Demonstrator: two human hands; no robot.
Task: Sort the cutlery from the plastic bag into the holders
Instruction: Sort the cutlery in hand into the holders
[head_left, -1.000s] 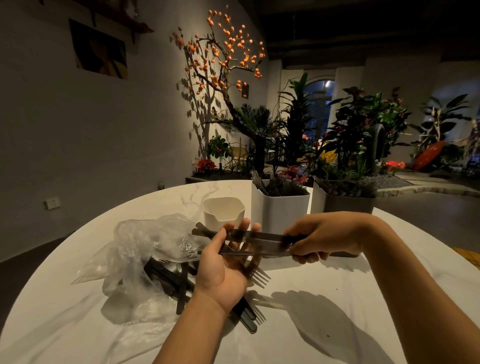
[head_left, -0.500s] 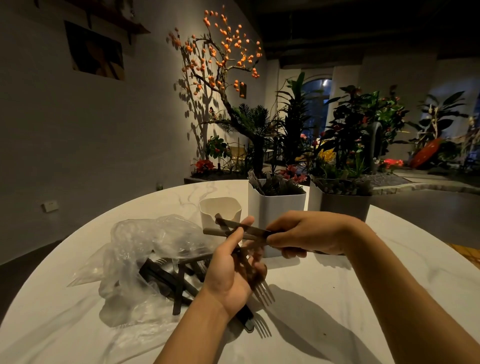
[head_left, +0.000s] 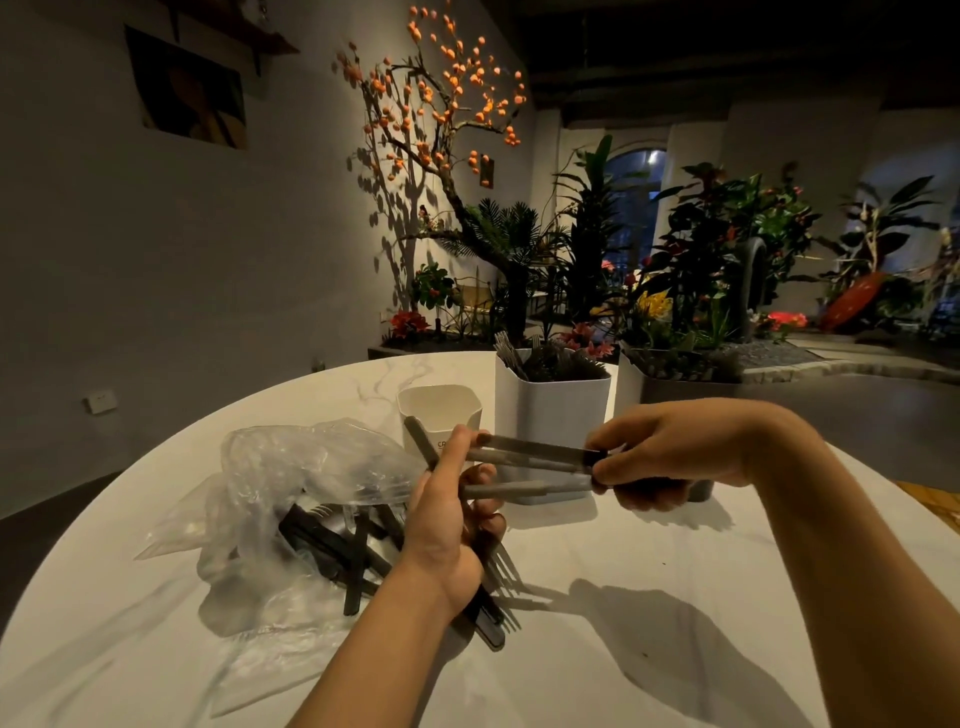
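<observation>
right now the right hand (head_left: 670, 457) has its thumb and fingertips pinched round the near ends of a few grey knives (head_left: 530, 457), whose long axes run almost level, from 3 o'clock at the pinch toward 9 o'clock, fanning slightly apart as they go. their far ends meet the left hand (head_left: 447, 525), whose thumb and fingers are curled round a bundle of forks (head_left: 501, 564); the fork tines point down toward 5 o'clock below the palm, and one dark handle (head_left: 418, 441) sticks up past the thumb toward 11 o'clock. how many pieces each hand holds i cannot tell.

at 9 o'clock from the left hand lies the clear plastic bag (head_left: 291, 478), crumpled on the white marble table (head_left: 649, 597), with more dark cutlery (head_left: 337, 551) spilling from it in crossed directions. one dark piece (head_left: 488, 631) lies under the left wrist, running toward 5 o'clock.

beyond the hands, at 12 o'clock, stand three holders in a row: a low cream holder (head_left: 441, 410), just beside it a taller white holder (head_left: 550, 410) with utensils standing upright inside, and at 1 o'clock a grey holder (head_left: 675, 384), also filled, partly hidden by the right hand. potted plants (head_left: 727, 249) and an orange-blossomed tree (head_left: 441, 104) stand behind the table.
</observation>
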